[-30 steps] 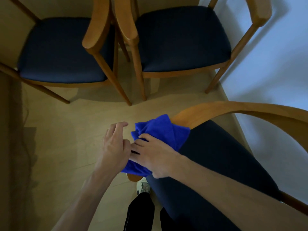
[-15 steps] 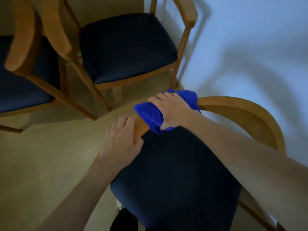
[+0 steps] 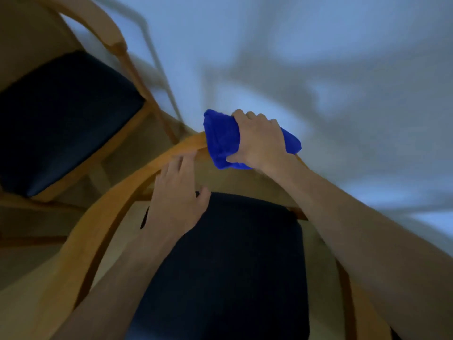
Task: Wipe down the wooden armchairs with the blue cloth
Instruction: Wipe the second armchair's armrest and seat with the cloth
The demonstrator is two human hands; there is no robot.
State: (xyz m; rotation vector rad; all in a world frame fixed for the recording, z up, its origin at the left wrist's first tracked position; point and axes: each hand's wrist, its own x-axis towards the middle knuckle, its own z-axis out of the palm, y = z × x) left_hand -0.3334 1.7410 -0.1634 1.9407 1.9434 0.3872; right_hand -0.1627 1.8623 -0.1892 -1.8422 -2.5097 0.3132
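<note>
The near wooden armchair (image 3: 103,212) has a curved light-wood back rail and a dark navy seat. My right hand (image 3: 259,141) grips the bunched blue cloth (image 3: 220,141), wrapped around the top of that rail near the wall. My left hand (image 3: 176,192) rests on the rail just left of the cloth, fingers straight along the wood. The rail under the cloth is hidden. The frame is motion-blurred.
A second armchair (image 3: 63,114) with a dark seat stands at the upper left, its armrest close to the near chair's rail. A pale wall (image 3: 318,57) with shadows fills the right and top. Light wooden floor (image 3: 19,278) shows at the lower left.
My right hand slid the cloth along the rail from the armrest end toward the back curve by the wall. My left hand followed along the rail. The view swung right.
</note>
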